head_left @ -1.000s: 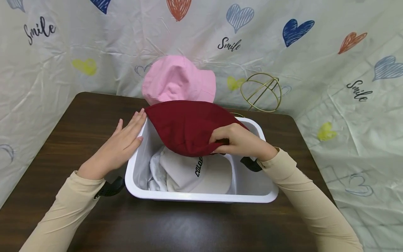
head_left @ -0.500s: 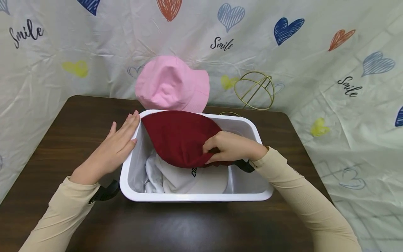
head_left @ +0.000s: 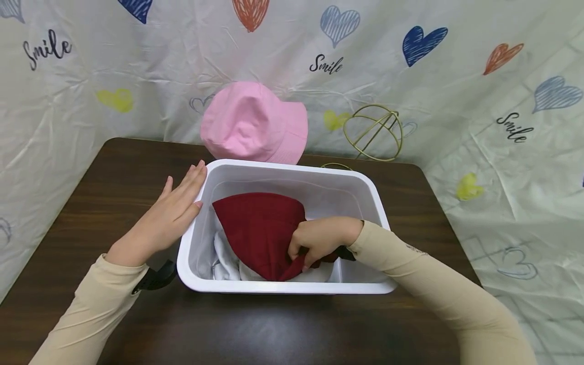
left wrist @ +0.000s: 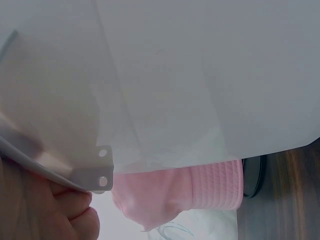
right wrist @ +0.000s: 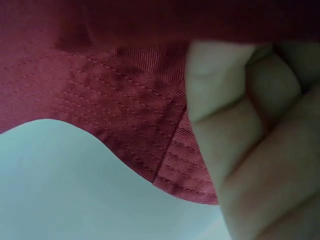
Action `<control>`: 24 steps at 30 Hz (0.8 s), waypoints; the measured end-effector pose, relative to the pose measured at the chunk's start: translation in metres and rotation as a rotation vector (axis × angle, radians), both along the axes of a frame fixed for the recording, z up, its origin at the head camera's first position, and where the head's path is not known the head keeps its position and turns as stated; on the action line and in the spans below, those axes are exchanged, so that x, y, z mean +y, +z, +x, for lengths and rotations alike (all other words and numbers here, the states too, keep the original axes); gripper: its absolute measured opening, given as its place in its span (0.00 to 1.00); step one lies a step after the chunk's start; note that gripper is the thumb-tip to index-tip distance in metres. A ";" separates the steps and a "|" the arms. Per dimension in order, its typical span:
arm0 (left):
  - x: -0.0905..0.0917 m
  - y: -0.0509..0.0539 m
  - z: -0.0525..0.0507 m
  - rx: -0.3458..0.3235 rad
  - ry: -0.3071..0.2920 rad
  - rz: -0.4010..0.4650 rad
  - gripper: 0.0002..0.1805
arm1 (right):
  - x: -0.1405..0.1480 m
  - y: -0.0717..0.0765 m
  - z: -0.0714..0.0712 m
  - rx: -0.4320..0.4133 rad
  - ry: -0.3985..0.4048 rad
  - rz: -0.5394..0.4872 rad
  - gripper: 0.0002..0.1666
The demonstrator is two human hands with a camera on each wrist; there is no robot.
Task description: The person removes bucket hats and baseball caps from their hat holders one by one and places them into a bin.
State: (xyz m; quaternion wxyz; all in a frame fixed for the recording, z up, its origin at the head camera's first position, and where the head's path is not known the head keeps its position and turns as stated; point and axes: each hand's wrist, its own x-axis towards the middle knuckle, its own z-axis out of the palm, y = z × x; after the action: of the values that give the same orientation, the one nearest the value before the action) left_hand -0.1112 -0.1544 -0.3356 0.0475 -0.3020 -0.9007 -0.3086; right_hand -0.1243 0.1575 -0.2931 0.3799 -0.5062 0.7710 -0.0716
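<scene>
A dark red bucket hat lies folded inside a white plastic bin, over a white cap and a pale cloth item. My right hand reaches into the bin and pinches the red hat at its right side. Close up in the right wrist view, the stitched brim shows beside the curled fingers. My left hand rests with fairly straight fingers along the bin's left rim. In the left wrist view its fingers touch the rim from outside.
Behind the bin stands a pink bucket hat. A gold wire stand is at the back right. The dark wooden table ends at a cloth backdrop printed with hearts and "Smile".
The red hat has gone down into the bin with my right hand, now covering most of the white cap. My left hand stays on the rim.
</scene>
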 end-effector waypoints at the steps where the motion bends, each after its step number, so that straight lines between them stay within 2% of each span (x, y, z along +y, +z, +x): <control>1: 0.000 0.000 0.000 -0.002 0.001 -0.001 0.34 | -0.001 -0.002 0.001 -0.007 0.000 0.010 0.05; 11: 0.000 -0.001 0.000 -0.007 0.004 0.004 0.34 | -0.001 -0.006 -0.001 -0.010 0.004 0.031 0.06; 19: 0.001 0.000 -0.001 -0.015 -0.002 0.002 0.35 | 0.001 -0.001 0.000 -0.081 -0.122 0.044 0.11; 21: 0.000 0.000 -0.001 -0.013 -0.005 0.002 0.34 | 0.000 0.002 -0.001 -0.014 -0.138 -0.003 0.11; 24: 0.000 -0.001 -0.001 -0.009 -0.009 0.005 0.34 | -0.001 0.007 -0.003 0.167 -0.177 -0.128 0.13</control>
State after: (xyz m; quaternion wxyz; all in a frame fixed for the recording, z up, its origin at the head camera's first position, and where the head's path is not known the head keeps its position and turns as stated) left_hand -0.1126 -0.1549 -0.3364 0.0431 -0.3046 -0.8988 -0.3124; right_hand -0.1272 0.1563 -0.2863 0.2733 -0.4634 0.8356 -0.1114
